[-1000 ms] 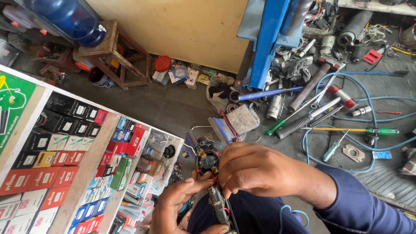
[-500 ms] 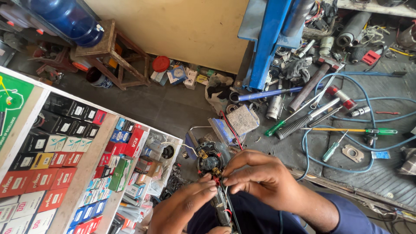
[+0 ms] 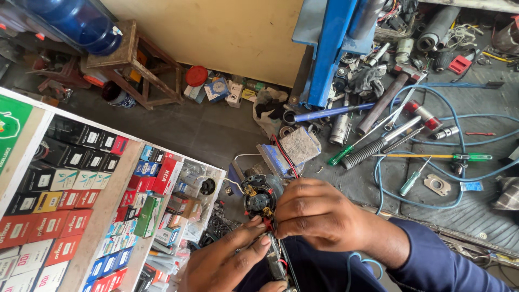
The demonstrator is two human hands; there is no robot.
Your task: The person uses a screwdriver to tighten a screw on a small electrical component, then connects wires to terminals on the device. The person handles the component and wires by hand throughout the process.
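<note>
Head view shows both hands at six o'clock, right hand (image 3: 319, 213) pinching red wires on a round black electrical part (image 3: 258, 197), left hand (image 3: 227, 259) gripping beneath it, the wiring seemingly unfinished, screwdrivers (image 3: 432, 157) untouched at three o'clock.

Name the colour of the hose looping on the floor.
Blue hose; head view.

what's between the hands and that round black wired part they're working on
Nothing visible. The right hand and left hand both have fingertips at the lower edge of the round black part, by its red wires. No tool or object lies between them.
</note>
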